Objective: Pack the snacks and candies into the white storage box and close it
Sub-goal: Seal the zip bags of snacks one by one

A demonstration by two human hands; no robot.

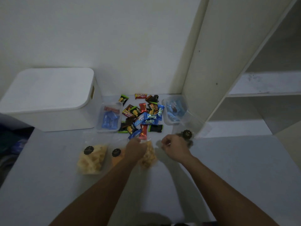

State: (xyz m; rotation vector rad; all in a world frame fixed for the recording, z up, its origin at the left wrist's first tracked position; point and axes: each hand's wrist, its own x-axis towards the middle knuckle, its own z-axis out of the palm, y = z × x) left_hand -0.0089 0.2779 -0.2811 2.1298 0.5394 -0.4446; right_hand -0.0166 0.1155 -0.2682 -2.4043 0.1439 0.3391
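A pale grey table (228, 176) is seen from above, with two bare forearms reaching forward from the bottom edge. At the far left of the table, against a white wall, a white storage box (48, 98) stands with its lid on; a slot handle is seen in its right side.

Just right of the box a clear plastic tub (109, 118) holds blue and red wrapped bars. A loose heap of small candy wrappers (143, 115) in blue, red, green and black is spread in the middle of the table. Right of the heap a second clear tub (175, 110) holds blue wrapped sweets, close to a white shelf unit (244, 70).

Nearer the person, a clear bag of pale yellow snacks (92, 159) with a dark round label lies flat. Beside it, an orange snack bag (118, 154) with the same kind of label is partly covered by the left forearm.

The left hand (134, 150) is curled over a bag of golden chips (148, 156), which is gripped at its top end by the fingers. The right hand (175, 149) is held just to the right, its fingers curled in loosely; whether anything is pinched between them cannot be told. Behind the right hand a clear packet with a dark round label (187, 134) is partly hidden.
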